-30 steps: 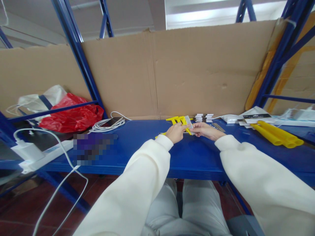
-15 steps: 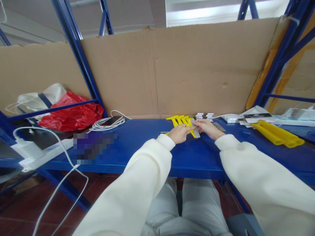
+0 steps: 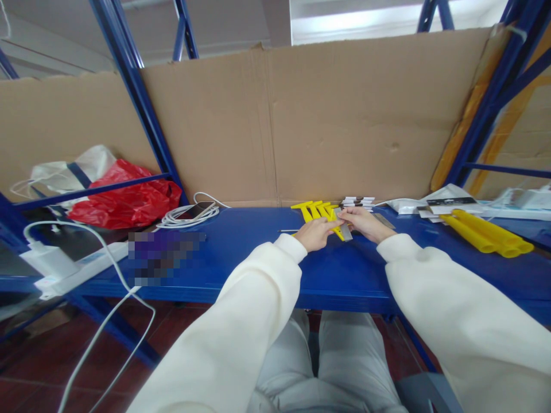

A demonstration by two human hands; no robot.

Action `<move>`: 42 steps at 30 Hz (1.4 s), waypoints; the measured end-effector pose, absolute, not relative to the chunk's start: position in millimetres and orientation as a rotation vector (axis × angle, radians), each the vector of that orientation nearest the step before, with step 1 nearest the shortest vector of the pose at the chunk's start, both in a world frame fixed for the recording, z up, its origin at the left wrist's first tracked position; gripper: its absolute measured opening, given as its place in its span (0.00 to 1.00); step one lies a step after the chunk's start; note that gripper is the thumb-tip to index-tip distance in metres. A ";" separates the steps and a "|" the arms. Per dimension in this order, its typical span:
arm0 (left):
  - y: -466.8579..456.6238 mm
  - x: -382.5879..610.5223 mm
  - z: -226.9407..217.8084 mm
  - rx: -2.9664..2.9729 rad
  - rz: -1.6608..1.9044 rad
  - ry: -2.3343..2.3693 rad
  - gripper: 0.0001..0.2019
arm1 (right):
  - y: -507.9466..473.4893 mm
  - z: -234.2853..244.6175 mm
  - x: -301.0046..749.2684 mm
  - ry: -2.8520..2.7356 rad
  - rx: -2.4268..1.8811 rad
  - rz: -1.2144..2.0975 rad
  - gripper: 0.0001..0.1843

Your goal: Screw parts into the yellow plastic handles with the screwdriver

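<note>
Over the blue shelf, both my hands meet at a yellow T-shaped scraper piece (image 3: 337, 232) and a thin flat grey metal plate (image 3: 346, 233). My left hand (image 3: 315, 235) is closed on the yellow piece, its fingers pointing right. From the other side my right hand (image 3: 367, 223) pinches the metal plate between thumb and fingers near its upper end. Fingers partly cover both parts, so their exact contact is hidden. Just beyond my left hand lie several more yellow T-shaped pieces (image 3: 307, 212) in a row. A slim rod (image 3: 287, 231) lies left of that hand.
Small black-and-white packs (image 3: 357, 202) are stacked behind my right hand, with grey metal plates (image 3: 384, 220) beside it. Yellow tubes (image 3: 486, 235) lie right. Leftward are a coiled white cable (image 3: 189, 217), a power strip (image 3: 86, 269) and a red plastic bag (image 3: 124, 198). Cardboard (image 3: 344, 120) stands behind.
Almost nothing differs. Both hands keep the same hold, and the metal plate has shifted very slightly to the right.
</note>
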State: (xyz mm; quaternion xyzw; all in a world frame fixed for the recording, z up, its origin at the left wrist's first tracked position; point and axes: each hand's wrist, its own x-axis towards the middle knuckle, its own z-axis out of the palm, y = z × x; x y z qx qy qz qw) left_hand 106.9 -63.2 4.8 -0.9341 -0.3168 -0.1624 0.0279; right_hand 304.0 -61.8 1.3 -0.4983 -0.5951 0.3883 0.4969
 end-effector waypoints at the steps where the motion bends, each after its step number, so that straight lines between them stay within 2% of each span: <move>1: -62.8 106.7 4.6 -2.883 -0.511 -0.972 0.25 | -61.5 0.9 304.7 -1.448 -1.194 0.948 0.21; 5: -62.7 106.3 5.1 -2.888 -0.507 -0.986 0.24 | -61.8 -0.6 304.3 -1.438 -1.169 0.990 0.24; 14: -57.8 105.9 6.4 -2.877 -0.603 -1.056 0.25 | -63.6 -1.8 300.8 -1.383 -1.119 1.134 0.20; 21: -58.6 101.8 12.4 -2.771 -0.580 -1.214 0.25 | -69.1 0.9 302.8 -1.474 -1.088 1.195 0.22; 33: -55.5 99.3 9.2 -2.778 -0.579 -1.176 0.25 | -69.6 1.4 303.8 -1.571 -1.110 1.191 0.28; 42: -48.9 98.7 4.8 -2.806 -0.613 -1.086 0.25 | -65.4 0.8 306.9 -1.712 -1.198 1.089 0.26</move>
